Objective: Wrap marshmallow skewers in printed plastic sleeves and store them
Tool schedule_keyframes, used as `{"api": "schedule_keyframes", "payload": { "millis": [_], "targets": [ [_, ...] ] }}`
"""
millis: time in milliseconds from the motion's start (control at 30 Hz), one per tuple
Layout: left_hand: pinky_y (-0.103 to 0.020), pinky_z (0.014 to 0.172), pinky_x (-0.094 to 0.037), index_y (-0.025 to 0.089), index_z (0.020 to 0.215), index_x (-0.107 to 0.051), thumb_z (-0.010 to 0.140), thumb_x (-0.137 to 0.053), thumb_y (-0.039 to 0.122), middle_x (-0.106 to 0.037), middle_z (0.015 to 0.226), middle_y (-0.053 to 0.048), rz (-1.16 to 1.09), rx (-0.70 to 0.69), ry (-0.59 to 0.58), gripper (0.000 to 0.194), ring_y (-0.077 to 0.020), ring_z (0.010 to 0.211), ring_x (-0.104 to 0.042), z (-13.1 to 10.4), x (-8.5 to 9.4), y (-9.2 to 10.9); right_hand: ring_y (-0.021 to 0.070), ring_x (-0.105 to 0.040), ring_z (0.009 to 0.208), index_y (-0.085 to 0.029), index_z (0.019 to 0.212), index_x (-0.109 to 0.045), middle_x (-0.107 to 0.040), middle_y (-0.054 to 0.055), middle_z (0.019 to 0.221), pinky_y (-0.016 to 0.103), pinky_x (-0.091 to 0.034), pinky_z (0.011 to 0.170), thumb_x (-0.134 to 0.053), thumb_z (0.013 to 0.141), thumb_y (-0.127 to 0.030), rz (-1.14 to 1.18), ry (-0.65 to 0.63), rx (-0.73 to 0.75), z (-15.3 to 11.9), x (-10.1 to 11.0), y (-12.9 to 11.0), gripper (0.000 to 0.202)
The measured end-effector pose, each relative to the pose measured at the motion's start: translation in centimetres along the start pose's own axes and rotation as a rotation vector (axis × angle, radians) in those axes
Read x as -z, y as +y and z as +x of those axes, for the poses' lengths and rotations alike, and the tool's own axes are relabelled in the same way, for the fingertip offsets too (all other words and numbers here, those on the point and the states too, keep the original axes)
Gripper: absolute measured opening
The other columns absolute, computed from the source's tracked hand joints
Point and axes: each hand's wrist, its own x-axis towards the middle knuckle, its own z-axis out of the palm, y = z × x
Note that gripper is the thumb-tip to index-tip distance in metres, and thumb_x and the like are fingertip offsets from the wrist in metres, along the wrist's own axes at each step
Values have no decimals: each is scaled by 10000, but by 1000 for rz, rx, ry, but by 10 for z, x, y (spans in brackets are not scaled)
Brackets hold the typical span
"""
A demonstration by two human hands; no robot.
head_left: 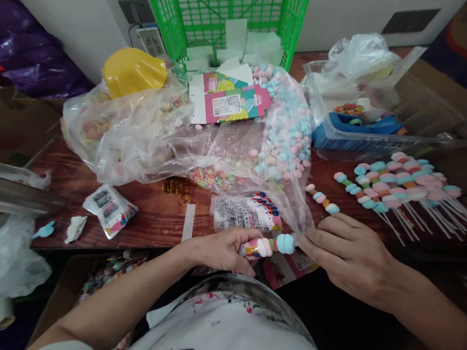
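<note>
Clasping candy stick (266, 246) in left hand (227, 248), at near edge of bench (153, 214); had right hand (348, 254) by sprawling bag (287, 141), with grip unclear, marshmallow skewers (410, 183) toward right edge.

Can read 0 words on the pink card (252, 102), its white barcode label (228, 105) or the printed wrappers (234, 214).
</note>
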Motion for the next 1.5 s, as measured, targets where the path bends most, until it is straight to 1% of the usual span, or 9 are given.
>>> {"api": "schedule_keyframes", "payload": {
  "millis": [167,433,567,667,867,1033,1133,1300,1500],
  "targets": [
    [-178,504,-301,178,863,-476,603,-711,142,-432,675,77,-35,-8,-51,353,-65,579,-369,6,-4,0,157,-496,730,-152,920,-607,-613,55,793,322,-385,682,-393,855,-39,77,-80,-74,10,-3,-3,250],
    [-185,586,-358,166,824,-490,608,-705,122,-460,740,64,85,-127,22,308,-80,662,-414,10,-4,-5,156,-482,676,-178,812,-607,-584,29,746,302,-349,644,-433,808,-29,120,-182,-194,30,-25,-28,230],
    [-208,663,-391,165,1000,-532,605,-718,133,-485,822,47,146,-188,84,438,-101,734,-439,8,-3,-6,152,-464,645,-172,771,-589,-569,25,712,300,-310,609,-452,824,-62,123,-156,-153,37,-31,-20,183],
    [-208,648,-383,186,1126,-516,603,-731,152,-498,822,47,219,-168,219,566,-106,721,-439,2,-2,-4,147,-456,643,-161,777,-593,-569,28,697,297,-295,596,-427,830,-50,116,-105,-136,39,-22,-8,207],
    [-189,524,-295,149,761,-539,659,-721,264,-378,620,76,112,-81,267,239,-70,561,-342,-3,-2,-13,158,-471,677,-160,921,-608,-609,34,715,312,-339,628,-452,823,-44,19,39,-116,31,-7,-3,217],
    [-200,565,-303,155,704,-546,719,-653,210,-481,645,56,510,-173,568,121,-89,612,-428,-6,-6,-14,175,-515,716,-163,924,-607,-631,44,741,342,-386,682,-473,801,-36,-53,63,-142,25,-3,-8,222],
    [-218,543,-269,163,674,-536,753,-575,172,-508,629,35,763,-196,683,89,-96,587,-438,-5,-9,-12,168,-503,678,-156,856,-617,-596,41,691,329,-372,648,-455,804,-37,-49,24,-155,28,-4,-11,208],
    [-237,519,-231,177,672,-532,740,-534,138,-508,603,23,896,-224,729,78,-103,549,-426,2,-14,-11,164,-477,653,-157,769,-608,-560,39,669,323,-340,625,-432,800,-37,-42,12,-164,35,-13,-19,215],
    [-234,541,-258,161,706,-534,766,-569,165,-484,621,34,806,-254,711,69,-98,567,-407,8,-16,-11,166,-473,666,-171,739,-588,-578,36,699,317,-323,621,-440,789,-27,3,-79,-221,39,-32,-22,212]
  ]
}}
